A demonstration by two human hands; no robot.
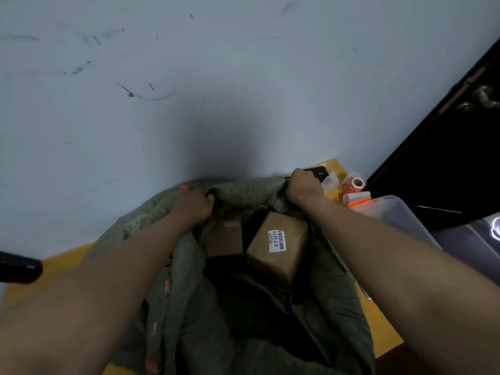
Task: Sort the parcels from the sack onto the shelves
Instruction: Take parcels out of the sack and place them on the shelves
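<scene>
A grey-green woven sack (189,307) lies open on a yellow table (62,262) right below me. My left hand (193,205) grips the far rim of the sack on the left. My right hand (304,186) grips the far rim on the right. Inside the mouth lies a brown cardboard parcel (284,255) with a white printed label, tilted on one edge. A second brown parcel (224,239) sits to its left, partly in shadow. The deeper part of the sack is dark.
A scuffed pale wall (216,77) fills the view ahead. A dark door (446,158) with a metal handle stands at the right. Label rolls (354,185) and a clear plastic bin (400,212) sit at the table's right end. A black object (19,267) juts in at the left.
</scene>
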